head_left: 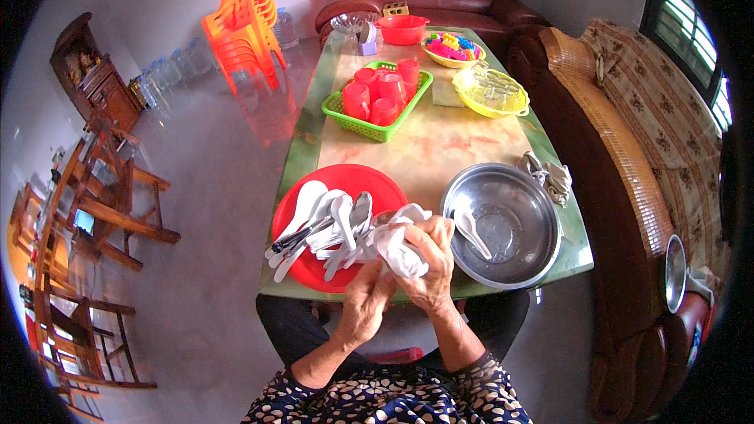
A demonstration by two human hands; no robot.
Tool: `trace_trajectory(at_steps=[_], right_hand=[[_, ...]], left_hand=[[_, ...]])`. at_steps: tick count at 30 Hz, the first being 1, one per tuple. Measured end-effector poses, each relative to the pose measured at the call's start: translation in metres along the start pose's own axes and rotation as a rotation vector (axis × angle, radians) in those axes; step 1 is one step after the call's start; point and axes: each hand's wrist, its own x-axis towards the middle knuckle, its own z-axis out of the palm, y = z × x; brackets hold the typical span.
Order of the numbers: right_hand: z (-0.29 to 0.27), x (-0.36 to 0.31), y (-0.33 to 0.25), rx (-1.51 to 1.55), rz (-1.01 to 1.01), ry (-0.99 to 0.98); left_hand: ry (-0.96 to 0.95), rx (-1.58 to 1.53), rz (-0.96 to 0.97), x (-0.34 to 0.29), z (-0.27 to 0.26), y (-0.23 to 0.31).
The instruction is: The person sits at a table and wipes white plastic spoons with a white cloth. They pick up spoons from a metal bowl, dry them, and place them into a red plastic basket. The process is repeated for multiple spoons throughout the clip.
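Note:
My right hand [433,263] is closed round a bunched white cloth [402,247] above the table's near edge. My left hand [366,302] is closed against the cloth's lower side; whatever its fingers grip is hidden. Just left of the cloth, a red plate [385,180] bears a heap of white soup spoons [342,216], a metal spoon [361,208] and some dark-handled utensils [302,235]. To the right stands a steel basin [542,228] with one white spoon [471,234] leaning inside it.
A green basket [377,132] of red cups [391,88] sits mid-table. Behind it are a yellow basket [503,102], a plate of colourful toy blocks [455,47] and a red bowl [402,30]. Crumpled cloths [554,180] lie right of the basin. Orange chairs [245,31] are stacked beyond.

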Motion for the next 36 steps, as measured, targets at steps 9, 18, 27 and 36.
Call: trace_trajectory(at_steps=[9, 18, 27, 36], right_hand=[[0.008, 0.003, 0.005, 0.555, 0.167, -0.053], [0.013, -0.028, -0.012, 0.173, 0.021, -0.055], [0.011, 0.0, 0.019, 1.003, 0.615, -0.04], [0.022, -0.021, -0.004, 0.255, 0.299, 0.009]], left_hand=[[0.042, 0.052, 0.084, -0.007, 0.001, -0.002], [-0.024, 0.191, 0.365, -0.001, -0.011, -0.017], [-0.06, 0.311, 0.102, -0.005, -0.004, -0.004], [0.121, 0.093, 0.097, 0.003, -0.003, -0.026]])
